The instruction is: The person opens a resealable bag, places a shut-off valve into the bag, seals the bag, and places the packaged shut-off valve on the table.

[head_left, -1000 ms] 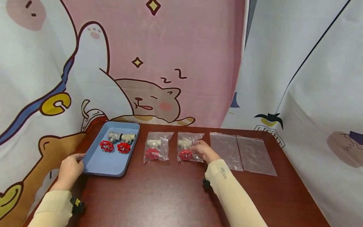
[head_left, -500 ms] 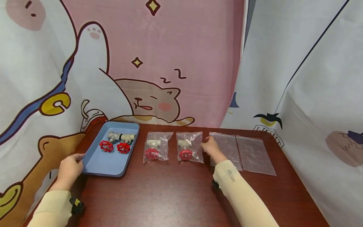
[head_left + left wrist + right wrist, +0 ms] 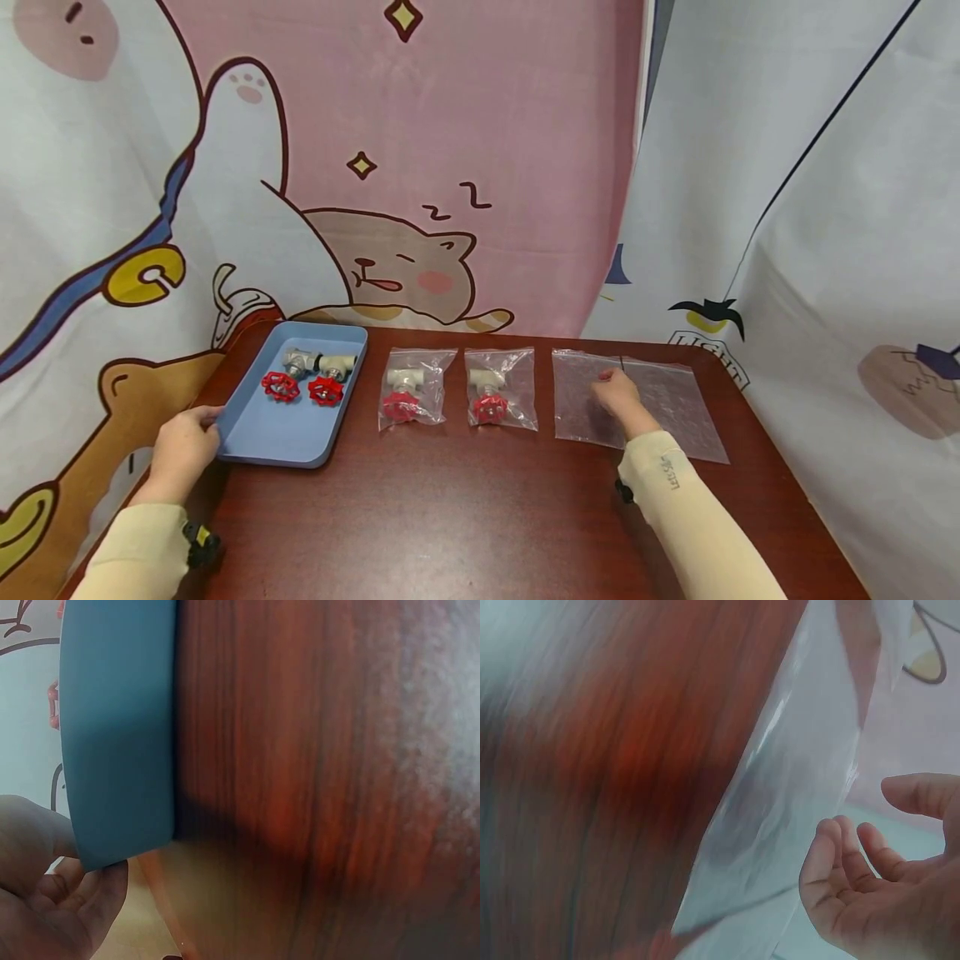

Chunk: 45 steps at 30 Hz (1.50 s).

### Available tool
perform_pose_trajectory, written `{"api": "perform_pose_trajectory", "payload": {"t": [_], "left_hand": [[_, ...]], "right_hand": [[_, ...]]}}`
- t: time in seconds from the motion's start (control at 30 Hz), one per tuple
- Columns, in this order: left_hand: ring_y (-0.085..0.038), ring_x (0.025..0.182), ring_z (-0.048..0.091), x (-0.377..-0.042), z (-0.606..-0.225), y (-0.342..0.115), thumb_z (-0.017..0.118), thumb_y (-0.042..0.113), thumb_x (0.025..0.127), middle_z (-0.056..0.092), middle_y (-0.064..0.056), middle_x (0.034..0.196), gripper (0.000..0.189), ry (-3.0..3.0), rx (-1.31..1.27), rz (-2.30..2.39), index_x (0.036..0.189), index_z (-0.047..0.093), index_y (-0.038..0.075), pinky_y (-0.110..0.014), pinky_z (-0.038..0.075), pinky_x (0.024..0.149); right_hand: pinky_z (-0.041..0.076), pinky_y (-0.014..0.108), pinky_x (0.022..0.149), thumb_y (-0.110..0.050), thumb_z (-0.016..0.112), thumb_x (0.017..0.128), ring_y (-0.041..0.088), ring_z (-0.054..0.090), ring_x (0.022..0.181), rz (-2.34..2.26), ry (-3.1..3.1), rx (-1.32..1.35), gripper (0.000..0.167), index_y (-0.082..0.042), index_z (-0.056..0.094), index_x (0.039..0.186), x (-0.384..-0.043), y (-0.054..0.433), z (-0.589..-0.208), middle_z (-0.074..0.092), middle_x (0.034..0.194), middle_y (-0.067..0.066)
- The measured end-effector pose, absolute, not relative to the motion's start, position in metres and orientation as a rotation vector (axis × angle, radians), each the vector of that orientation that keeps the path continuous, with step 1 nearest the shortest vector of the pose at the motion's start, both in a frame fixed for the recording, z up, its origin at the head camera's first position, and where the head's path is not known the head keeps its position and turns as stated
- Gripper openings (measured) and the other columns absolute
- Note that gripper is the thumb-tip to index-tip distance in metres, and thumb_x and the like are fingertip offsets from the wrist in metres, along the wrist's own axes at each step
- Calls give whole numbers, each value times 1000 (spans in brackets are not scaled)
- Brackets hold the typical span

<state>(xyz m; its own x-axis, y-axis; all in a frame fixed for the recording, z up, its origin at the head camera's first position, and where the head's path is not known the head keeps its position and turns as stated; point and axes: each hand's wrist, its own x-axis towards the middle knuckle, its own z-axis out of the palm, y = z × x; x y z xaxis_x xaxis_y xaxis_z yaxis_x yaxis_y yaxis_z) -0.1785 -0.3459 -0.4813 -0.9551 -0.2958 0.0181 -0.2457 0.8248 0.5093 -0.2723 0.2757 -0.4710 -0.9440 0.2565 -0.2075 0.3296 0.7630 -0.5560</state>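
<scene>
My left hand [image 3: 183, 450] grips the left rim of a blue tray [image 3: 270, 446]; in the left wrist view its fingers [image 3: 101, 900] lie under the tray's corner. On the tray sit two valves, one with a red handwheel [image 3: 281, 386], the other [image 3: 337, 367] beside it. Over two flat clear plastic bags, a left one [image 3: 581, 408] and a right one [image 3: 678, 408], hovers my right hand [image 3: 621, 396]. The right wrist view shows the right hand's fingers [image 3: 821, 855] loosely bent and the thumb apart, with nothing between them.
Two more clear bags, each with a red-wheeled valve inside, lie mid-table: one bagged valve [image 3: 405, 392] nearer the tray, another bagged valve [image 3: 489, 392] to its right. A printed cloth [image 3: 525, 167] hangs behind the brown table [image 3: 420, 517].
My right hand has left the right-hand bagged valve and moved rightward over the flat bags. The left hand and the tray have stayed in place.
</scene>
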Motion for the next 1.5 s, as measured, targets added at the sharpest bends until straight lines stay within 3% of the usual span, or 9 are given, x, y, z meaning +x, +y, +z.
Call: {"api": "perform_pose_trajectory", "payload": {"t": [0.13,0.43,0.67,0.93,1.17,1.4,1.5], "left_hand": [[-40,86,56,-178,-481,-346,49,5,90,56,-35,114,33,-2918,444,-800,120,56,-9,-51,47,72],[-37,80,57,-178,-482,-344,50,3,88,60,-33,107,31,-2882,416,-751,115,59,-9,-45,46,64],[-37,79,57,-178,-483,-343,50,3,86,60,-33,107,31,-2866,404,-745,113,60,-9,-46,45,63],[-38,81,56,-179,-486,-345,50,3,87,60,-33,108,31,-2876,414,-753,114,60,-8,-47,46,65],[-38,81,56,-179,-486,-346,50,4,88,60,-33,108,31,-2873,423,-754,115,60,-8,-47,45,65],[-37,81,55,-180,-485,-346,50,4,88,60,-33,108,31,-2877,438,-762,115,60,-8,-45,45,65],[-36,79,55,-180,-485,-346,50,4,88,60,-33,108,31,-2878,440,-764,115,60,-8,-43,45,64]], "right_hand": [[45,50,89,-19,48,87,46,52,109,-792,2885,432,45,11,50,120,-269,292,-472,52,120,34],[48,55,81,-20,54,88,50,56,96,-567,2932,429,47,23,54,108,-258,309,-475,53,106,41],[49,52,74,-18,58,85,44,59,89,-543,2916,441,44,21,57,106,-255,312,-480,56,103,39],[48,52,83,-15,54,80,48,58,97,-543,2917,468,42,20,58,103,-263,311,-483,57,107,39],[49,41,68,-13,49,83,34,56,82,-903,2794,567,35,14,61,102,-266,314,-481,58,104,32],[53,36,65,-12,56,86,20,59,72,-1286,2588,650,33,13,58,107,-269,318,-486,62,87,20],[52,33,62,-10,56,87,19,60,72,-1264,2654,627,30,9,58,110,-267,315,-485,65,89,19]]}}
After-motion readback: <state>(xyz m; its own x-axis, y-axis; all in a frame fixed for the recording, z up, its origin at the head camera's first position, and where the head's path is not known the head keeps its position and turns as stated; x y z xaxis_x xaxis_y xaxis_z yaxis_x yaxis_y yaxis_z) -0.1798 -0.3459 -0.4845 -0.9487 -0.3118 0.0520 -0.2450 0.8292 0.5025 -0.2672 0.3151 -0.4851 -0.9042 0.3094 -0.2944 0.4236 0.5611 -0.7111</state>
